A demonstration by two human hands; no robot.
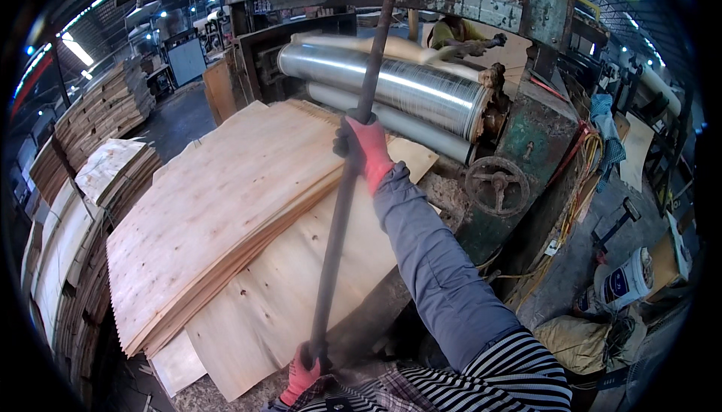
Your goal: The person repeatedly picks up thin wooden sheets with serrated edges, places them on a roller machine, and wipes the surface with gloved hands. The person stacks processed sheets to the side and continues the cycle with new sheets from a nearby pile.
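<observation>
A long dark pole (pixel 335 262) slants up through the middle of the view, over the stacked sheets and past the rollers. My right hand (pixel 368 145), in a pink and dark glove, is wrapped round it at mid-length with the arm stretched forward. Close to my body, my left hand (pixel 302 376) grips its lower part in a matching glove. Beneath the pole lie thin wood veneer sheets (pixel 226 194), piled in a thick stack with a looser sheet (pixel 286 284) beside it. Beyond my right hand is a shiny metal roller (pixel 383 81) above a paler roller (pixel 406 128).
A rusty handwheel (pixel 497 186) sits on the green machine frame (pixel 526 137). Veneer piles (pixel 71 262) stand at left. At right are yellow cables (pixel 587 156), a white bucket (pixel 629 280) and a sack (pixel 575 344). Another person (pixel 455 34) is behind the rollers.
</observation>
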